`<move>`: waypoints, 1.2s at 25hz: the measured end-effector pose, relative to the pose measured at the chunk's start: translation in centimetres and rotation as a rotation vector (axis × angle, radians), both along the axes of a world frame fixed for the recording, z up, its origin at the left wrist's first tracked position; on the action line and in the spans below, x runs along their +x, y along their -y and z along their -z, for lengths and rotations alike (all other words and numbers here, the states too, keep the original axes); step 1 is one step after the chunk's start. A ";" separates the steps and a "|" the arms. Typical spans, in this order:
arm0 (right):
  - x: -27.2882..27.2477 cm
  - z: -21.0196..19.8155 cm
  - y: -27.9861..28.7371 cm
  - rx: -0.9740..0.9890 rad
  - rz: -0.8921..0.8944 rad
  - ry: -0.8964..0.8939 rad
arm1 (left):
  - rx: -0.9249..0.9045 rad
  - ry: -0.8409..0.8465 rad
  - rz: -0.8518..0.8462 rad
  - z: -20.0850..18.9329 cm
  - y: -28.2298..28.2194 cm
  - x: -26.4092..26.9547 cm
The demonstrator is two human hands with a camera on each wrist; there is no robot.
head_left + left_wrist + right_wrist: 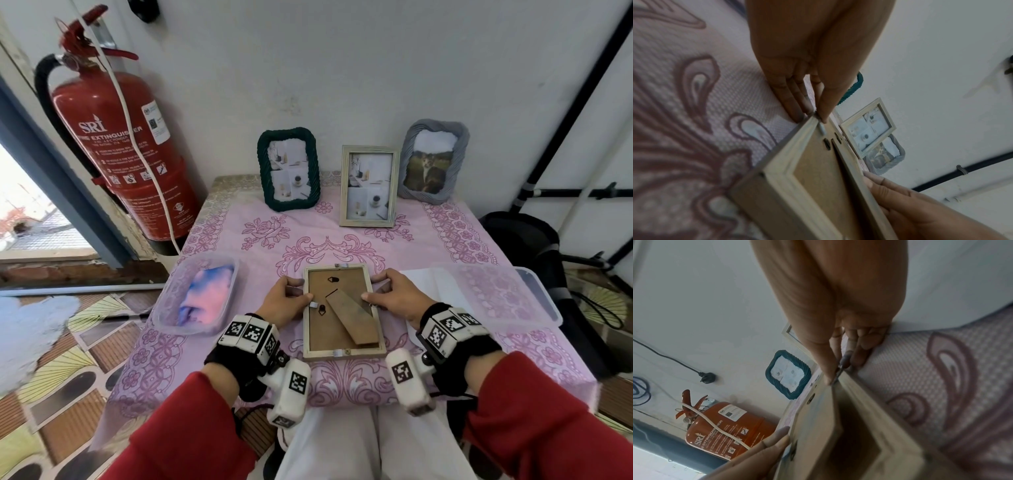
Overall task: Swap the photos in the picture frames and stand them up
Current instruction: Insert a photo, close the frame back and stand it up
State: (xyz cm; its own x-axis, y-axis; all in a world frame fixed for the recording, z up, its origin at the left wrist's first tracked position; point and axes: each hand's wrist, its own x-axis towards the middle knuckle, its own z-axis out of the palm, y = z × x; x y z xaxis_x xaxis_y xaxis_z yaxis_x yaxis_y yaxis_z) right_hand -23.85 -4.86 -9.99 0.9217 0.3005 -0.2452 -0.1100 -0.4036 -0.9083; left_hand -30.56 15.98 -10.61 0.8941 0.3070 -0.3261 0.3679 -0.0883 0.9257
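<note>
1. in the head view, your wooden frame (343,311) lies face down at the lower centre of the picture, on the pink tablecloth (445,240), its brown backing board up and the stand leg (352,320) slanting across it.
2. your left hand (284,301) grips the frame's left edge, fingers curled round the rim and the thumb on a small white clip (312,305).
3. your right hand (394,294) grips the right edge, thumb lying on the backing beside the stand leg, fingers curled over the rim.
4. the left wrist view shows what the head view hides: your left fingers (795,104) run down the outer side of the frame to the cloth, and the thumb tip presses at the metal tab (821,128).
5. the right wrist view shows your right thumb and fingers pinching the frame's edge at a grey tab (842,363); whether the tab is turned aside, you cannot tell from it.
6. only the head view gives you the full row at the upper centre: a green frame (288,168), a second wooden frame (370,186) and a grey frame (432,161) with a cat photo, all standing near the wall.
7. a clear container (197,293) with pink-blue cloth sits at centre left, and another clear tray (507,294) at centre right.
8. a red fire extinguisher (120,144) stands in the upper left.
</note>
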 end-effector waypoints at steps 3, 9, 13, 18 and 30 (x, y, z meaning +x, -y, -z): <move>0.1 0.1 0.0 -0.014 0.007 -0.005 | 0.009 -0.005 0.002 0.0 -0.1 0.0; 0.0 0.1 -0.6 -0.039 0.047 -0.019 | 0.010 0.007 0.000 -0.1 0.0 -0.1; -0.2 -0.6 -1.4 -0.224 0.031 0.026 | 0.010 0.006 0.086 -0.9 0.5 -1.3; 0.3 -2.4 -2.7 -0.509 -0.003 0.368 | 0.124 -0.096 0.375 -1.4 0.4 -3.8; 1.1 -2.0 -3.3 -0.862 -0.453 0.617 | 0.447 -0.048 0.420 -1.4 1.7 -4.7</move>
